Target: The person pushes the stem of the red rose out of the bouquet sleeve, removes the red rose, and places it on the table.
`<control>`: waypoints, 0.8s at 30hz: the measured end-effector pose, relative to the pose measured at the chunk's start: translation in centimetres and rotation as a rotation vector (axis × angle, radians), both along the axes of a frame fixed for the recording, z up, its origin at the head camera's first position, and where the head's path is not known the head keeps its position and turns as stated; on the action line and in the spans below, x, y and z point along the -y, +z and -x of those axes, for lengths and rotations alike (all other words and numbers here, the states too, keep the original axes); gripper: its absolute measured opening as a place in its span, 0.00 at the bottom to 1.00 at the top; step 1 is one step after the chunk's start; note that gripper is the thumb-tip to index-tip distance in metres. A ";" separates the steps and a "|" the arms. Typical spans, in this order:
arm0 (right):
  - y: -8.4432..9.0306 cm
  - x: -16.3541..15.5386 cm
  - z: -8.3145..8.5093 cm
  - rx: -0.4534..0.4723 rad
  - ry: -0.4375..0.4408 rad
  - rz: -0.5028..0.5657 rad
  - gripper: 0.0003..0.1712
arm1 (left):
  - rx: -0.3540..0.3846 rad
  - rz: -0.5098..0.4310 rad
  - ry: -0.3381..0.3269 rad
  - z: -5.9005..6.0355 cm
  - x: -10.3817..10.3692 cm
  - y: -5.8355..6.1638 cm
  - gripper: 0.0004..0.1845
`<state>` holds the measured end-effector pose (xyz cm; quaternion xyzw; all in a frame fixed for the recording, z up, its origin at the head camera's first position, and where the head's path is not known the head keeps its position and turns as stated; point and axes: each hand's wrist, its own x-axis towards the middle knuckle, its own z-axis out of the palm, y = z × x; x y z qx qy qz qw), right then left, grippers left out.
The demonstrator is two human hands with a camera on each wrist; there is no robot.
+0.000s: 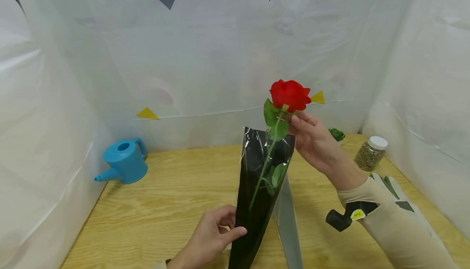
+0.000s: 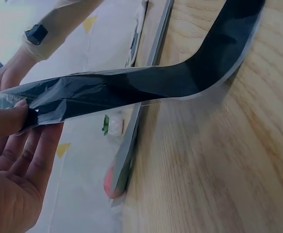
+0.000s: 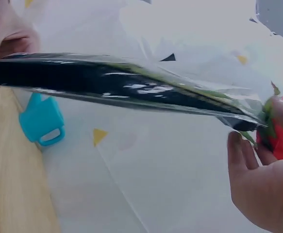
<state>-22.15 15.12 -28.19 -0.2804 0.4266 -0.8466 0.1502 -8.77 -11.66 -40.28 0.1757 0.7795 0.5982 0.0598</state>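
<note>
A red rose (image 1: pixel 290 95) with green leaves stands partly inside a black flower sleeve (image 1: pixel 253 187) with a clear front; its bloom rises above the sleeve's top edge. My right hand (image 1: pixel 312 142) pinches the rose just under the bloom, thumb and fingertips at the stem and upper leaves. Lower down, my left hand (image 1: pixel 213 234) grips the sleeve's edge, with the thumb across its front. The left wrist view shows the sleeve's narrow tail (image 2: pixel 214 68) bending over the wooden table.
Behind the sleeve lies a long grey wrapper (image 1: pixel 288 220), with a reddish shape (image 2: pixel 113 182) at its end. A blue watering can (image 1: pixel 126 161) stands at left. At right are a white-lidded jar (image 1: pixel 371 153), a small green plant (image 1: pixel 336 134) and pale gloves (image 1: pixel 389 183) beside my forearm.
</note>
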 end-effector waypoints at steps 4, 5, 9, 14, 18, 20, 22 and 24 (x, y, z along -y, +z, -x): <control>0.7 -0.7 -0.1 0.099 -0.001 -0.027 0.16 | 0.014 0.028 -0.003 -0.1 0.0 -0.1 0.11; 0.8 -0.8 -0.1 0.114 -0.014 -0.036 0.15 | 0.011 0.031 -0.006 -0.1 0.0 -0.1 0.11; 1.1 -0.9 -0.4 0.139 -0.040 -0.040 0.12 | -0.009 0.043 -0.018 -0.1 0.2 0.0 0.11; 1.5 -0.9 -0.4 0.084 -0.002 -0.006 0.14 | -0.051 0.071 -0.027 0.1 0.6 0.3 0.10; 1.7 -0.8 -0.2 0.035 0.026 0.042 0.15 | -0.076 0.098 -0.051 0.2 1.1 0.5 0.11; 1.7 -0.8 0.0 0.030 0.052 0.078 0.15 | -0.073 0.106 -0.089 0.2 1.4 0.6 0.14; 1.8 -0.9 0.3 0.021 0.076 0.114 0.15 | -0.063 0.113 -0.131 0.2 1.8 0.7 0.17; 2.0 -1.0 0.5 0.025 0.105 0.149 0.15 | -0.045 0.106 -0.177 0.1 2.1 0.8 0.21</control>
